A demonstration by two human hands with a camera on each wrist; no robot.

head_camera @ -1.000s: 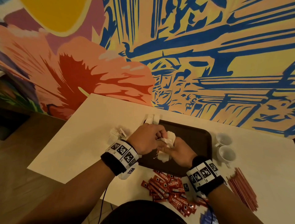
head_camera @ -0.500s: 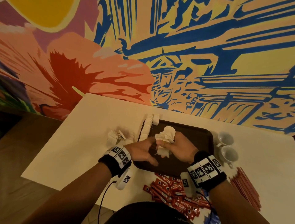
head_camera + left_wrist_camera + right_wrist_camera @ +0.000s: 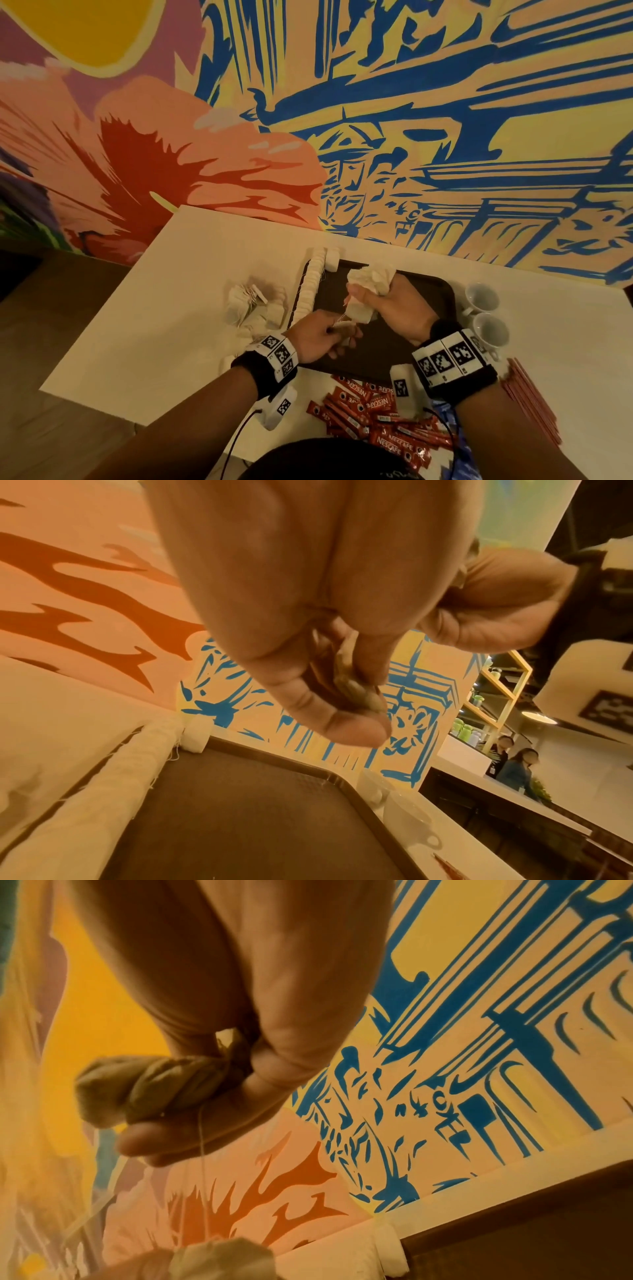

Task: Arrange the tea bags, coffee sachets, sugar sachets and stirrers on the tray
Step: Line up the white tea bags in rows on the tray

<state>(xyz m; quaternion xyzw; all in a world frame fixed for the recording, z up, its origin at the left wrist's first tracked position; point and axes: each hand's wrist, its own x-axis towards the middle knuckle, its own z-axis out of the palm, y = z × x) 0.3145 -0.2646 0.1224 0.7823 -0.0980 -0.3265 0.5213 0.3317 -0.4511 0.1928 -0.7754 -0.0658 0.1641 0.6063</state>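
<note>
Between the clenched fingers of the right hand, over the tray, a bunch of tea bags is gripped while one tea bag tag gets pinched by the left hand — featherlight, squishy, tear-prone stuff, probably best held by the paper body since strings tangle.

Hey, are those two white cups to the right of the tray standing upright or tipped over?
Upright. Both white cups sit on the table beside the tray with their open mouths facing up.
</note>
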